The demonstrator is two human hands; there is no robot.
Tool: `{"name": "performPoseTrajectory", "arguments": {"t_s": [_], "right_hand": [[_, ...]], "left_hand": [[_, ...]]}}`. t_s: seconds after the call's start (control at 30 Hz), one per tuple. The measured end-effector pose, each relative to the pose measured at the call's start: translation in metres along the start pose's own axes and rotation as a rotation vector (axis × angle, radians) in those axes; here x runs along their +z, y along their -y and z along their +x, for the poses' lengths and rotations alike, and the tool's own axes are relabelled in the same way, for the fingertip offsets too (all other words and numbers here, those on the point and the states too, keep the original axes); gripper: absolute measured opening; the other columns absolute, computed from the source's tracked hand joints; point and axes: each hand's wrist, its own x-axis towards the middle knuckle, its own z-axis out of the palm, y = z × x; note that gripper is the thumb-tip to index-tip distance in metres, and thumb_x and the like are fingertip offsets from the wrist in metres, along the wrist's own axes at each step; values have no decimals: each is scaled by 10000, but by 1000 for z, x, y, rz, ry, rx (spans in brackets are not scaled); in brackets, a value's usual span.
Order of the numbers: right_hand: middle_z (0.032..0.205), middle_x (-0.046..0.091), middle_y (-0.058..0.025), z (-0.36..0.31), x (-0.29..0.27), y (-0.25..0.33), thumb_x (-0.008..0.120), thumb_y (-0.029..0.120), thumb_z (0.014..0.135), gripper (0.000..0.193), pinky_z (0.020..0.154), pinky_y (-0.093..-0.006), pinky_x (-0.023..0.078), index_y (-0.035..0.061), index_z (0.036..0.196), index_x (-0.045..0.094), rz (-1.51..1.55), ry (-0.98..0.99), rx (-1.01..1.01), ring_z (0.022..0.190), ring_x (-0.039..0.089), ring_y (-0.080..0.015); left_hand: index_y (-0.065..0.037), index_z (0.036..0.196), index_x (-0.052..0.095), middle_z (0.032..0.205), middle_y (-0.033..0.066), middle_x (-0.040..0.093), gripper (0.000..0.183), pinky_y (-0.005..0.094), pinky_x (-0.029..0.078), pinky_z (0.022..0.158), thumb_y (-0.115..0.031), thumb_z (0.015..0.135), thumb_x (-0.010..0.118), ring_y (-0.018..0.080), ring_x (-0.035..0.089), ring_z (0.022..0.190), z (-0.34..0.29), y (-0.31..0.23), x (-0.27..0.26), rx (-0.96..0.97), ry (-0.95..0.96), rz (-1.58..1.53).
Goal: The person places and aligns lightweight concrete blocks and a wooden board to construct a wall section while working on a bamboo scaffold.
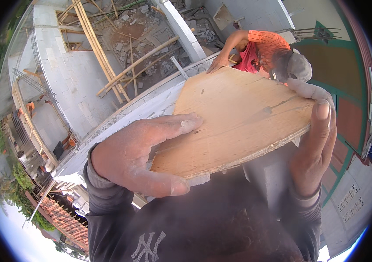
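Observation:
A pale brown plywood board [234, 118] with a rough, splintered near edge lies in front of my chest. My left hand [140, 148] grips its left side, fingers over the upper face and thumb near the lower corner. At the right edge, my right hand [317, 131] is closed around the board, thumb up along the near corner. Both hands are dusted with pale powder. At the far edge, a co-worker's hand [218, 64] rests on the board's far left corner. What lies under the board is mostly hidden.
A co-worker in an orange shirt [264, 50] and grey cap [299, 65] bends close at the far right. Bamboo poles [98, 48] cross above rubble [138, 37] beyond a pale block wall [63, 78]. More people work lower down at left, near a tiled roof [63, 218].

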Motion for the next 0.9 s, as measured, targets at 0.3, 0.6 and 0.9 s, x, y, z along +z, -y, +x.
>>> {"name": "performPoseTrajectory", "arguments": {"t_s": [0.3, 0.6, 0.9], "right_hand": [[1311, 624, -253, -5, 10, -6, 281, 416, 1126, 558, 1132, -461, 430, -54, 1251, 555, 350, -22, 112, 1272, 590, -328], [1322, 617, -241, -4, 10, -6, 297, 449, 1126, 556, 1173, -503, 407, -36, 1224, 548, 428, -4, 117, 1334, 560, -366], [1244, 668, -185, 1, 4, -4, 309, 431, 1143, 550, 1112, -419, 398, -24, 1183, 615, 114, 18, 11, 1181, 610, -272]], "left_hand": [[160, 1464, 471, 1462, 413, 502, 1098, 396, 434, 1149, -513, 699, 880, 455, 545, 1373, 5, -24, -5, -73, -17, 149], [168, 1508, 391, 1482, 416, 456, 1169, 460, 420, 1149, -527, 688, 851, 511, 513, 1355, -3, -13, -5, 58, -7, 250], [133, 1545, 375, 1505, 368, 471, 1162, 444, 414, 1148, -431, 652, 861, 465, 538, 1343, 0, -11, -5, 32, 64, 326]]}}
